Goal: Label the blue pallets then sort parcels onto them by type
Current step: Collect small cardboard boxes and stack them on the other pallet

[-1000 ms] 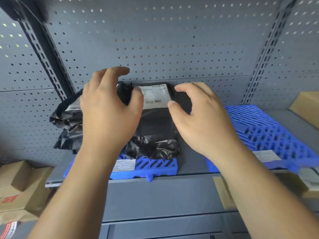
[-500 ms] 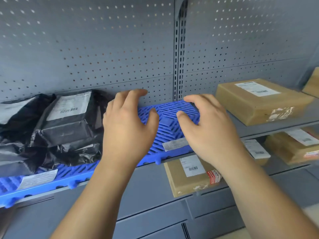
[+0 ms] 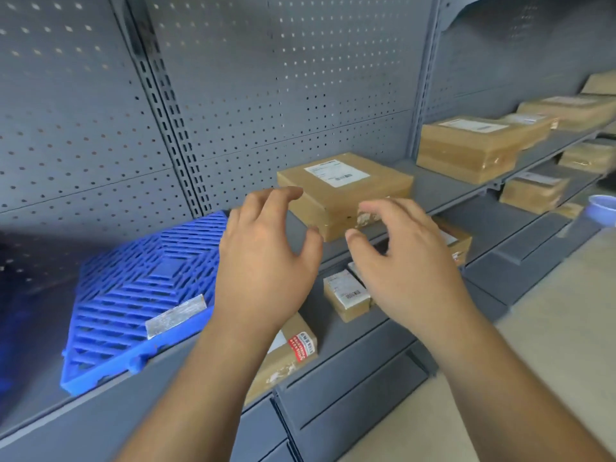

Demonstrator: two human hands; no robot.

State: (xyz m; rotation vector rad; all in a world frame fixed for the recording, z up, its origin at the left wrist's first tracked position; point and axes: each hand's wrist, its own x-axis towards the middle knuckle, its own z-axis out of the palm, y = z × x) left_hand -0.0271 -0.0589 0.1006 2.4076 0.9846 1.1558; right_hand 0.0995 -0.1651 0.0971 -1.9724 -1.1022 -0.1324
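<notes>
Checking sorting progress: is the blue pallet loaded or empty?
Empty: the blue pallet shows bare slats, with only a label near its front edge.

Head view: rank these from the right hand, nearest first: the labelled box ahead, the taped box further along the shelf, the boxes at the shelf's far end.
1. The labelled box, just beyond the fingertips of the right hand.
2. The taped box, further right on the same shelf.
3. The far-end boxes, at the right edge, farthest.
</notes>
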